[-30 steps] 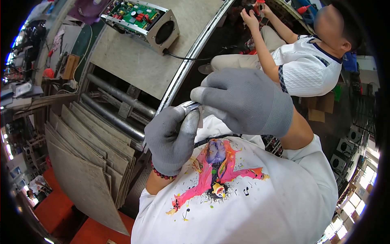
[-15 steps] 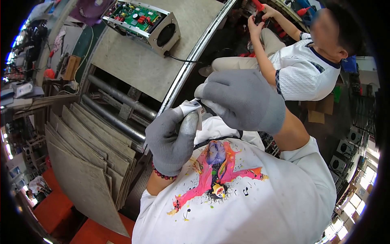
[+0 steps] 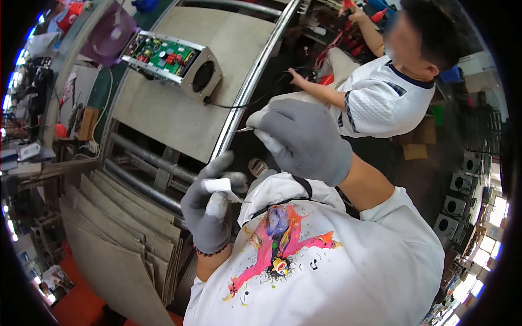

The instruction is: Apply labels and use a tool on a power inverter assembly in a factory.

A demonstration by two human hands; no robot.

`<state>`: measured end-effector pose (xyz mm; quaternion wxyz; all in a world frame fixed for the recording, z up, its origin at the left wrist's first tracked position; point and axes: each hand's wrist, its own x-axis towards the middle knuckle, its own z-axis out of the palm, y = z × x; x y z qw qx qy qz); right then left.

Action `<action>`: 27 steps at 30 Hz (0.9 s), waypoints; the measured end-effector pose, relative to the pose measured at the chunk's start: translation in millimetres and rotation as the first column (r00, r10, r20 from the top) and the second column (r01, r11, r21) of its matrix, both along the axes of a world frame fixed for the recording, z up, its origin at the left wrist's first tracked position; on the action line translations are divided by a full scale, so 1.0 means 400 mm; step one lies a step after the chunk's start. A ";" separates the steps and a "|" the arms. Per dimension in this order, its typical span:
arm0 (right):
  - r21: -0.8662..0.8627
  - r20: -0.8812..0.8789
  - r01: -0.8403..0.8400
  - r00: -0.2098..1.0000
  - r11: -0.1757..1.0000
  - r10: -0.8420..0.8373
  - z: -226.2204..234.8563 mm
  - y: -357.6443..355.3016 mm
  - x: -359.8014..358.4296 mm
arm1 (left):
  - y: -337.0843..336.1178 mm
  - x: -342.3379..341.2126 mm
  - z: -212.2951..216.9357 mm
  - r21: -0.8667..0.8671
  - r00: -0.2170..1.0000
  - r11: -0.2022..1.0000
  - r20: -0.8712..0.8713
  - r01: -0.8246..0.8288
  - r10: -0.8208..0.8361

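Note:
My left hand [image 3: 209, 209], in a grey glove, holds a small white folded piece [image 3: 218, 186] against its thumb. A thin sliver sticks out from that piece toward my shirt. My right hand [image 3: 307, 138], gloved the same way, is closed in a pinch above and to the right of it. From its fingertips pokes a thin shiny strip [image 3: 244, 130], too small to name surely. The two hands are apart. Beyond them an open-topped electronic unit [image 3: 173, 62] with a green circuit board and a round fan opening sits on a grey board, untouched by either hand.
A metal rail [image 3: 247, 87] edges the line of boards, and rollers [image 3: 149, 155] show before it. Several grey boards [image 3: 109, 239] lean upright at the left. A black cable [image 3: 231, 106] runs from the unit over the rail. A co-worker [image 3: 386, 98] sits at the right.
My hands have moved apart: the left down and left with the white piece, the right up and left with the thin strip. The co-worker's hands have separated. The view has shifted slightly.

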<state>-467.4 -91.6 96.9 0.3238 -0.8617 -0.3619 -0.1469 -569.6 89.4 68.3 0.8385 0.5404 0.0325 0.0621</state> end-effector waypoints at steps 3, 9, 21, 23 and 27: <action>-0.022 0.182 -0.006 0.983 1.000 0.009 0.001 0.020 -0.020 | 0.011 -0.016 -0.008 -0.270 0.994 0.958 0.052 0.102 -0.091; -0.119 0.244 -0.032 0.968 0.992 0.060 -0.001 0.036 -0.023 | 0.023 -0.013 -0.009 -0.485 0.983 0.855 0.117 0.183 -0.145; 0.344 -0.453 -0.023 0.872 0.939 0.188 0.002 0.035 -0.016 | 0.041 0.009 -0.047 -0.607 0.981 0.780 0.186 0.153 -0.047; 0.400 -0.592 0.023 0.770 0.916 0.239 -0.010 0.042 -0.008 | 0.041 0.009 -0.049 -0.613 0.976 0.766 0.203 0.193 -0.084; 0.570 -0.754 0.150 0.486 0.808 0.442 -0.040 0.072 -0.008 | 0.039 0.010 -0.048 -0.457 0.968 0.857 0.191 0.236 -0.164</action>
